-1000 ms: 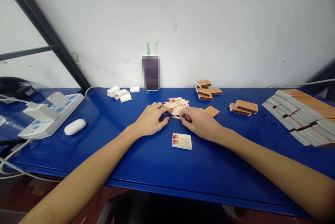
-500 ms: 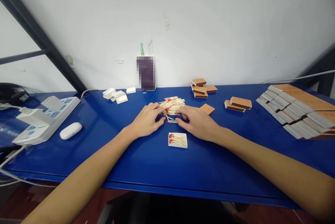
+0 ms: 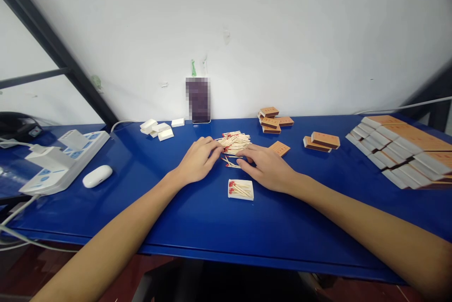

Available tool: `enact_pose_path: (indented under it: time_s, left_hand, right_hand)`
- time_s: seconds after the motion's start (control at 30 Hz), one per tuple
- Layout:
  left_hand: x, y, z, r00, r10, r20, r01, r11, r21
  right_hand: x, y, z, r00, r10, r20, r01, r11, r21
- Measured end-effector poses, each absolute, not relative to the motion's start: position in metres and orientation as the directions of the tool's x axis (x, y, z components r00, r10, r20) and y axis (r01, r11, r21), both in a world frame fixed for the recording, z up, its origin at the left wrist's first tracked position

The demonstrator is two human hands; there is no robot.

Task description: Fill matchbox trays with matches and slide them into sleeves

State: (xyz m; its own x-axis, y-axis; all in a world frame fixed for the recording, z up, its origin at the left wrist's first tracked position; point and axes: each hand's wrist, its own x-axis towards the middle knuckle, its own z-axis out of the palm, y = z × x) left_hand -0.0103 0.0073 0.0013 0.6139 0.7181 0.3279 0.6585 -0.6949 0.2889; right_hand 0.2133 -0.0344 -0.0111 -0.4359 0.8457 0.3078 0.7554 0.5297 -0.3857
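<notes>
My left hand (image 3: 198, 161) lies on the blue table (image 3: 197, 217), fingers stretched out flat, tips touching the left edge of a pile of red-tipped matches (image 3: 236, 141). My right hand (image 3: 265, 166) rests opposite it with fingers extended; its fingertips touch the pile's near edge, and its thumb lies beside a few loose matches (image 3: 231, 162) between the hands. Neither hand grips anything. Just in front of the hands is a white matchbox tray (image 3: 240, 189) with several matches in it. An orange matchbox sleeve (image 3: 280, 148) lies behind my right hand.
Small white trays (image 3: 158, 129) sit at the back left and orange matchboxes (image 3: 271, 119) (image 3: 321, 140) at the back right. Rows of stacked boxes (image 3: 399, 154) fill the far right. A power strip (image 3: 60, 158) and white earbud case (image 3: 97, 176) lie left. A phone (image 3: 198, 100) leans on the wall.
A few matches have been pulled out of the pile and now lie loose between my hands. My right hand's fingers have stretched out from a pinch. The view shifted slightly.
</notes>
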Motion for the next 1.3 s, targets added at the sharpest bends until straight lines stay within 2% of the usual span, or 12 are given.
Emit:
enact_pose_path:
  time_s: [0.2,0.37,0.47,0.7,0.93,1.17,1.3]
  left_hand:
    - [-0.012,0.013,-0.001,0.568,0.755,0.329,0.714,-0.65,0.26]
    - [-0.012,0.015,-0.002,0.552,0.761,0.341,0.716,-0.642,0.275]
    - [-0.012,0.012,0.001,0.565,0.746,0.351,0.696,-0.66,0.282]
    - [-0.012,0.007,0.003,0.606,0.712,0.356,0.658,-0.7,0.279]
    - [-0.012,0.008,0.001,0.639,0.712,0.292,0.704,-0.694,0.152]
    - [-0.01,0.007,0.001,0.65,0.709,0.273,0.7,-0.698,0.15]
    - [-0.009,0.005,0.002,0.657,0.703,0.273,0.674,-0.71,0.206]
  right_hand:
    - [0.208,-0.035,-0.012,-0.426,0.843,0.327,0.766,0.529,-0.365]
    - [0.204,-0.031,-0.015,-0.557,0.702,0.444,0.632,0.705,-0.321]
    - [0.206,-0.029,-0.016,-0.574,0.663,0.48,0.579,0.743,-0.335]
    - [0.207,-0.028,-0.019,-0.417,0.767,0.488,0.673,0.621,-0.402]
    - [0.209,-0.03,-0.018,-0.365,0.825,0.431,0.756,0.533,-0.38]
    - [0.214,-0.031,-0.019,-0.349,0.855,0.383,0.766,0.496,-0.409]
    - [0.215,-0.031,-0.017,-0.372,0.85,0.373,0.747,0.512,-0.424]
